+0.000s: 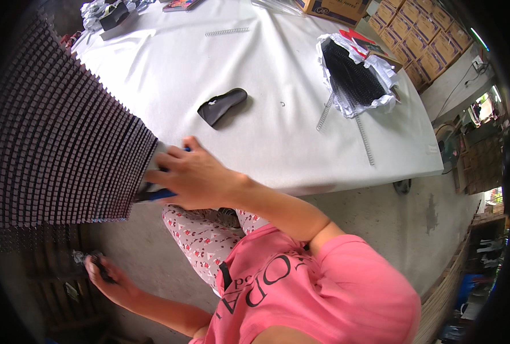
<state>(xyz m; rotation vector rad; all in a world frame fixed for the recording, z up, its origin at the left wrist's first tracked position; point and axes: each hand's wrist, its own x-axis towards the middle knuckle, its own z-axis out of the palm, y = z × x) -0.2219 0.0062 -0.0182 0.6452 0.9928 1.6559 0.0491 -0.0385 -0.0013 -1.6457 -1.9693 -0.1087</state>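
Note:
My right hand (200,179) is closed round a blue-handled tool (162,195) that looks like pliers; its working end is hidden. The hand is at the near edge of a tall stack of wire-bound books (65,132), whose dark coils and pale page edges form a grid filling the left. Lower down, my left hand (107,274) is held out below the stack, its fingers bent round a small dark thing (101,268) too unclear to name. On the white cloth-covered table (266,149) lies a dark grey, hollow, shoe-shaped piece (223,106).
At the table's right, crumpled white paper holds a bunch of black wire coils (352,71). Loose silver coils (365,140) lie beside it, another (227,32) farther back. Cardboard boxes (424,34) are stacked beyond. A wooden pallet-like rack (63,298) stands at lower left.

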